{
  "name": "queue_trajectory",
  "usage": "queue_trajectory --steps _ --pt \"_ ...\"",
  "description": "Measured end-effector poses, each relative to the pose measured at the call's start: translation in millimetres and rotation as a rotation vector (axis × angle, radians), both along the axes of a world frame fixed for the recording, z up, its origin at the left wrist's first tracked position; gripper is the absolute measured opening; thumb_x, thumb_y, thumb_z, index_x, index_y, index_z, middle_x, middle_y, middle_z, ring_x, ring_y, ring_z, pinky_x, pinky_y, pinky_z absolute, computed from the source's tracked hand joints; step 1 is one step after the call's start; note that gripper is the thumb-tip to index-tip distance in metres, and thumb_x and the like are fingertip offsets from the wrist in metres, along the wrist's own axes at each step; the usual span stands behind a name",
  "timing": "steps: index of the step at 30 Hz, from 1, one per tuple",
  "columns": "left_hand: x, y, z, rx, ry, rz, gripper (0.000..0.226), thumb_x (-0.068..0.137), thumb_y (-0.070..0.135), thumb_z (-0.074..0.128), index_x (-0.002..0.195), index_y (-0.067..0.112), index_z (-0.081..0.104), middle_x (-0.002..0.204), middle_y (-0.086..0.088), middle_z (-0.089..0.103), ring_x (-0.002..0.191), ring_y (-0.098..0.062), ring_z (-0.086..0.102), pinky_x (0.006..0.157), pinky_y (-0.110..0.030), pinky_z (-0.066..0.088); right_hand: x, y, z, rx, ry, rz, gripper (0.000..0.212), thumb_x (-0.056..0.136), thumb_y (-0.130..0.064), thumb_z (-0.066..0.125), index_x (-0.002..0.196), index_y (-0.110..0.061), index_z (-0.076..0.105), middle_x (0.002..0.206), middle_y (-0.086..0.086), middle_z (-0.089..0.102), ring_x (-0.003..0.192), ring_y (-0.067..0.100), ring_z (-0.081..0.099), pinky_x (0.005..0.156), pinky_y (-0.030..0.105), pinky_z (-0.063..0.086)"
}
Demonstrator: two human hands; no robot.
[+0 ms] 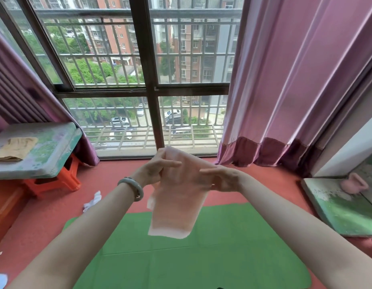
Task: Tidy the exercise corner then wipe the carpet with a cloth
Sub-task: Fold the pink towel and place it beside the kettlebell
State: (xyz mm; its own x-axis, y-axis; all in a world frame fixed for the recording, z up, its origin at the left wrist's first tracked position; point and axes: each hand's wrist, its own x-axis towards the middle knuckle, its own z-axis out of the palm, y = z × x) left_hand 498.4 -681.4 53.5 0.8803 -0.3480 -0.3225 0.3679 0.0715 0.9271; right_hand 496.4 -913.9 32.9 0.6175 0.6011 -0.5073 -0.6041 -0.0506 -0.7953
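A thin pink cloth point(176, 197) hangs at centre, above the green foam mat point(222, 257) at 6 o'clock. At 9 o'clock a folded tan towel point(16, 148) lies on a worn grey-green tabletop point(53, 155), with an orange plastic stool point(66, 178) beneath it. At 3 o'clock a pink kettlebell point(353, 184) rests at the far edge of a green patterned board point(337, 213).

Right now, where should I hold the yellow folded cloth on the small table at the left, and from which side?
Probably pinch the yellow folded cloth at its near edge, where the layers show stacked, coming from above on the front side of the small table. It lies flat, so that edge should lift all layers together. Free the left hand from the pink cloth first.
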Motion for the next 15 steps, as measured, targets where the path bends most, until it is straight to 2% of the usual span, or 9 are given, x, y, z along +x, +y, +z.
queue_trajectory --steps 2,3,5,6,9,10,11,13,15 --pt "0 11 3 0.073 0.019 -0.096 0.047 0.067 -0.015 0.067 0.103 0.012 0.054 0.086 -0.009 0.064 0.072 -0.017 0.068 0.058 -0.028 0.056 4 2 3 -0.175 -0.033 -0.019 0.055 0.073 0.0 0.072 0.125 0.001 0.054 0.108 0.011 0.067 0.098 0.023 0.064 0.08 0.034 0.054" --pt "1 18 3 0.145 0.041 -0.155 0.052 0.07 -0.019 0.066 0.109 0.014 0.054 0.091 -0.009 0.065 0.076 -0.019 0.068 0.06 -0.029 0.056 6 4 4 -0.263 -0.049 -0.029 0.047 0.076 0.005 0.068 0.121 0.004 0.056 0.106 0.012 0.067 0.095 0.023 0.065 0.08 0.035 0.055" --pt "6 32 -2 0.338 0.085 -0.239 0.057 0.072 -0.019 0.065 0.115 0.017 0.056 0.094 -0.009 0.066 0.079 -0.023 0.067 0.064 -0.032 0.057 11 7 2 -0.377 -0.07 -0.073 0.034 0.078 0.005 0.068 0.111 0.005 0.061 0.103 0.014 0.068 0.09 0.024 0.067 0.081 0.037 0.057" --pt "7 38 -3 0.431 0.103 -0.242 0.052 0.071 -0.017 0.067 0.112 0.013 0.058 0.09 -0.009 0.068 0.078 -0.024 0.067 0.065 -0.034 0.058 13 8 1 -0.414 -0.075 -0.086 0.029 0.078 0.003 0.069 0.106 0.003 0.062 0.101 0.014 0.068 0.088 0.024 0.067 0.081 0.039 0.056" --pt "9 44 -7 0.608 0.141 -0.19 0.032 0.07 -0.009 0.072 0.098 -0.001 0.059 0.086 -0.013 0.068 0.081 -0.023 0.065 0.085 -0.035 0.054 14 15 3 -0.547 -0.139 -0.032 0.029 0.08 -0.008 0.071 0.107 -0.003 0.061 0.099 0.01 0.067 0.085 0.025 0.065 0.071 0.039 0.056" --pt "8 43 -9 0.603 0.137 -0.169 0.024 0.072 -0.009 0.07 0.091 0.0 0.058 0.085 -0.013 0.065 0.081 -0.022 0.062 0.085 -0.031 0.052 15 17 5 -0.586 -0.18 -0.02 0.031 0.081 -0.012 0.071 0.11 -0.004 0.06 0.096 0.009 0.067 0.082 0.025 0.065 0.067 0.036 0.055" --pt "8 42 -10 0.573 0.124 -0.129 0.019 0.076 -0.009 0.066 0.083 0.004 0.054 0.081 -0.012 0.06 0.075 -0.02 0.057 0.077 -0.026 0.049 16 18 6 -0.605 -0.211 -0.033 0.031 0.082 -0.014 0.07 0.11 -0.005 0.059 0.094 0.009 0.066 0.079 0.024 0.065 0.066 0.036 0.055" --pt "9 37 -13 0.415 0.142 0.011 0.025 0.082 -0.011 0.056 0.071 0.01 0.047 0.069 -0.004 0.048 0.061 -0.012 0.045 0.06 -0.018 0.042 18 20 11 -0.586 -0.234 -0.084 0.026 0.085 -0.015 0.067 0.107 -0.004 0.06 0.09 0.009 0.066 0.077 0.024 0.064 0.067 0.036 0.056" --pt "6 33 -11 0.211 0.153 0.119 0.029 0.086 -0.008 0.05 0.068 0.013 0.045 0.059 0.002 0.049 0.054 -0.009 0.046 0.054 -0.016 0.041 21 22 17 -0.531 -0.219 -0.151 0.022 0.087 -0.015 0.065 0.103 -0.002 0.061 0.089 0.009 0.064 0.076 0.023 0.063 0.065 0.034 0.054"
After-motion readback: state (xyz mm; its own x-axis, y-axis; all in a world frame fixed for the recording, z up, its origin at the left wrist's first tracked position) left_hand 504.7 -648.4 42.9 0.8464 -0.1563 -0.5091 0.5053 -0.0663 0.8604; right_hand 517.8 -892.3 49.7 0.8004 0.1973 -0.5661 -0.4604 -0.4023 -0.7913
